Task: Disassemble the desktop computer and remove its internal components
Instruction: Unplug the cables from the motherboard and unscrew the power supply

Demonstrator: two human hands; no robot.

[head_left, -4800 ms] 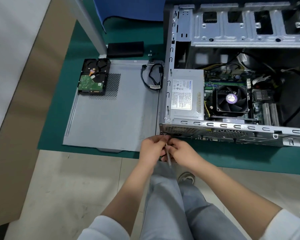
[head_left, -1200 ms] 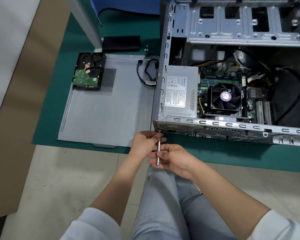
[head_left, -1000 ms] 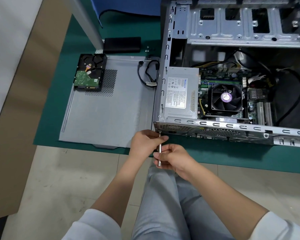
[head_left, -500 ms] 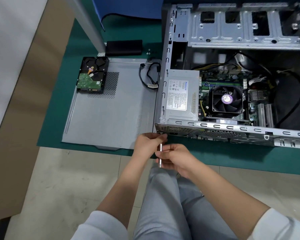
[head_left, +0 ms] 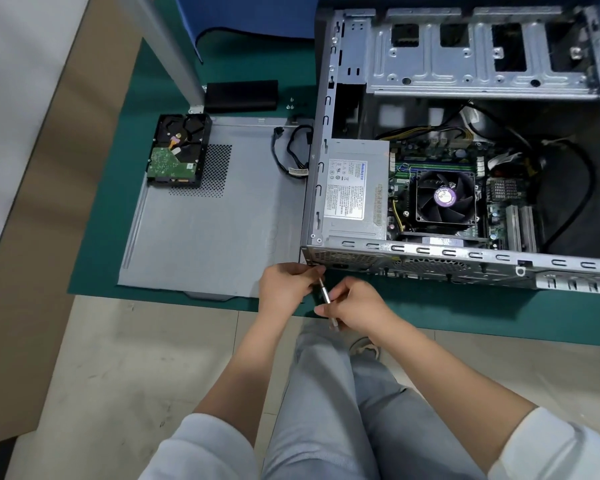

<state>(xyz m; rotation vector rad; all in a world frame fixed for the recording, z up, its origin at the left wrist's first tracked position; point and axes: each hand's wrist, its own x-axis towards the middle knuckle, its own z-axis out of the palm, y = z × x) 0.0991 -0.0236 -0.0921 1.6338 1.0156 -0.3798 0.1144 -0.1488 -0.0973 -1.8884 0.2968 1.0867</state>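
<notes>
The open computer case (head_left: 326, 140) lies on its side on the green mat, with the grey power supply (head_left: 354, 192) at its near left corner and the black CPU fan (head_left: 444, 199) beside it. My right hand (head_left: 357, 306) grips a thin silver screwdriver (head_left: 325, 295) that slants up to the case's near left back corner. My left hand (head_left: 288, 284) pinches the screwdriver's tip at that corner; the screw itself is hidden by my fingers.
The removed grey side panel (head_left: 215, 230) lies left of the case, with a hard drive (head_left: 177, 150) on its far corner and a loose black cable (head_left: 291, 157). A black box (head_left: 241, 95) and a few screws (head_left: 290, 102) sit behind. A metal post (head_left: 167, 46) rises at left.
Both hands stay at the case's near left corner. The screwdriver has tilted from nearly upright to slanting, my right hand shifting slightly right and lower on it.
</notes>
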